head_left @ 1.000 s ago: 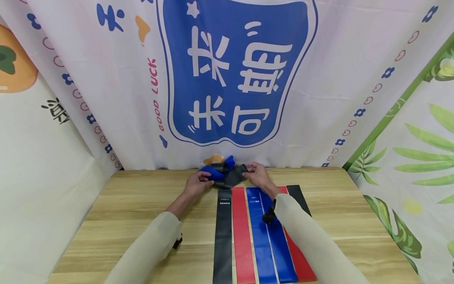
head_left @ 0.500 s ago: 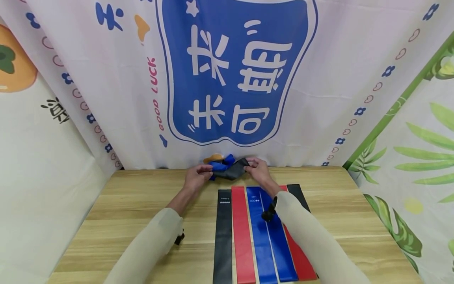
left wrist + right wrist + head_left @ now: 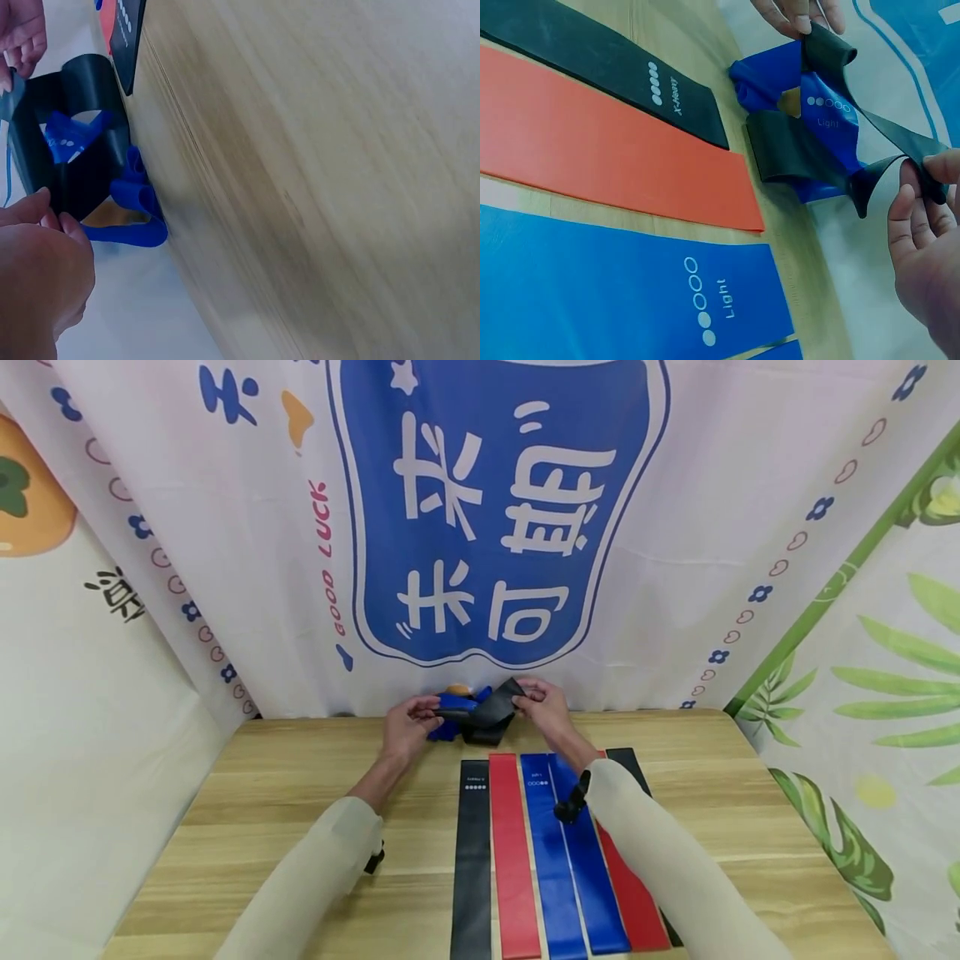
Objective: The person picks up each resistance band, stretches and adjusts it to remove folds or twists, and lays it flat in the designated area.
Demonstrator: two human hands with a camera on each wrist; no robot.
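Both hands hold a twisted black resistance loop band (image 3: 495, 706) at the far edge of the table. My left hand (image 3: 405, 731) pinches its left end between thumb and fingers. On the other side my right hand (image 3: 546, 710) pinches the right end; the right wrist view shows the band curling open there. A crumpled blue resistance band (image 3: 832, 112), printed "Light", lies behind and under the black one. In the left wrist view its blue folds (image 3: 139, 196) rest at the table edge. Part of the blue band is hidden by the black.
Flat bands lie side by side on the wooden table (image 3: 300, 810): a black one (image 3: 472, 860) marked X-Heavy, a red one (image 3: 513, 860), a blue one (image 3: 551, 852), another blue (image 3: 592, 860), a red (image 3: 637, 893) and a black (image 3: 630, 768). A printed curtain (image 3: 697, 527) hangs behind.
Both hands have moved slightly up and away from the flat bands, raising the black band. Its loop has shifted, with a fold now hanging below; the blue band is more covered.
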